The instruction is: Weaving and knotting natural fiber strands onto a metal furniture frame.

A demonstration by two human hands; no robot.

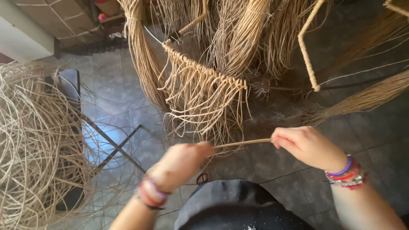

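Stretching step judged | rattan strand [243,143] pinched taut at both ends by left hand [181,164] and right hand [304,145], below knotted fringe [204,91] | next: tension kept, strand guided toward wrapped frame [183,55]

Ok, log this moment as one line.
left hand: pinching rattan strand | right hand: pinching other end | strand: taut, level | ahead: fringed woven frame

A loose tangle of pale rattan strands [30,145] heaps over a dark folding chair [81,127] on the grey tiled floor [375,127]. A wrapped zigzag frame [307,51] hangs near tied fibre bundles [142,51].
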